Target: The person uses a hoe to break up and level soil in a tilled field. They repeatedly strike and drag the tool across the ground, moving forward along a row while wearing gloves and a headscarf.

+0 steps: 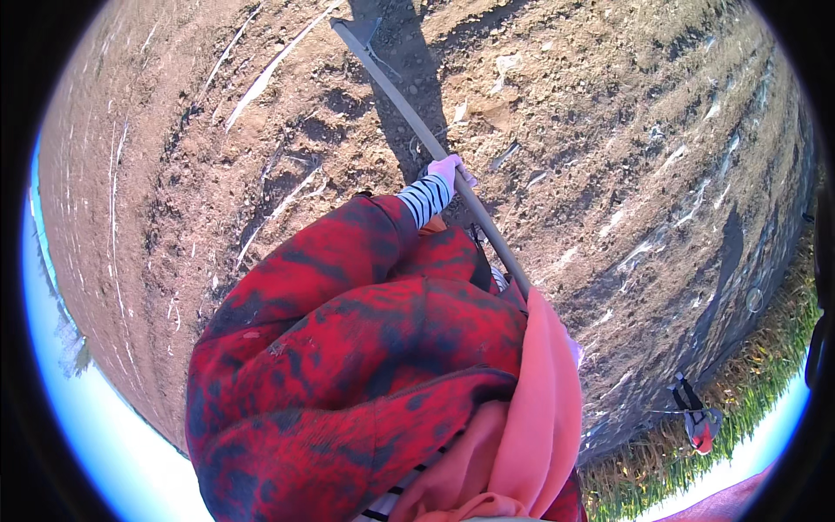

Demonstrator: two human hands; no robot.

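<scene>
My left hand (450,172), below a black-and-white striped cuff, is closed around the long shaft of a hoe (408,112). The shaft slants from the upper left down to the right, where its near end passes behind a hanging salmon-pink scarf (546,365). At the far end, the metal blade (362,31) lies at the soil, partly in a dark shadow. A small pale lilac patch shows at the scarf's right edge; whether it is my right hand is unclear, as the scarf covers that area. A red and black sleeve fills much of the lower middle.
Dry, clumpy soil (587,130) surrounds me, with strips of pale plastic film (261,85) and plant debris scattered over it. At the lower right, another person (698,417) stands at some distance by a band of green plants (750,391).
</scene>
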